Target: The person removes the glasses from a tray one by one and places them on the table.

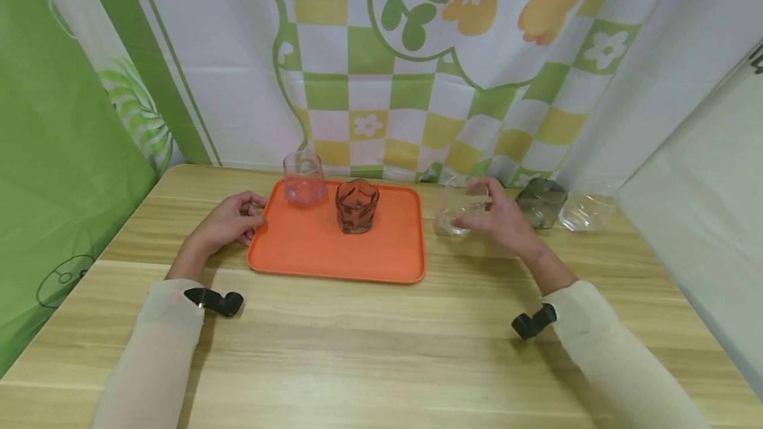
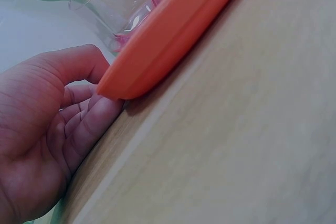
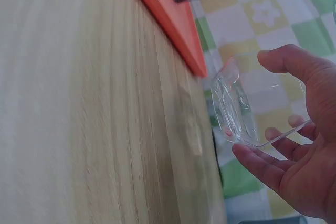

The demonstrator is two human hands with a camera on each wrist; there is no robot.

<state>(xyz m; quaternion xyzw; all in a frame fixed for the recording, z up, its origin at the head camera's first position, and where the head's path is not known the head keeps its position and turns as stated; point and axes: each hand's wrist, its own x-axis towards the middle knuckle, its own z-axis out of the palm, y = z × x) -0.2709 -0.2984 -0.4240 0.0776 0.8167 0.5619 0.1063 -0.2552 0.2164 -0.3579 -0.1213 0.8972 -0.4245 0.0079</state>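
An orange tray [image 1: 334, 253] lies on the wooden table. On it a pink-tinted clear glass [image 1: 304, 181] stands at the back left corner, and a reddish wavy glass [image 1: 356, 206] stands near the back middle. My left hand [image 1: 259, 212] holds the tray's left edge; in the left wrist view the thumb and curled fingers of this hand [image 2: 107, 85] close round the tray's corner [image 2: 157, 51]. To the right of the tray, my right hand [image 1: 467, 204] curls round a clear glass [image 1: 450, 209]. The right wrist view shows that glass [image 3: 233, 106] between the thumb and fingers of my right hand [image 3: 249, 103].
A dark grey glass [image 1: 540, 202] and another clear glass [image 1: 587, 211] stand at the back right of the table [image 1: 369, 349]. A patterned cloth hangs close behind. A pale wall borders the right side, and a green sheet the left.
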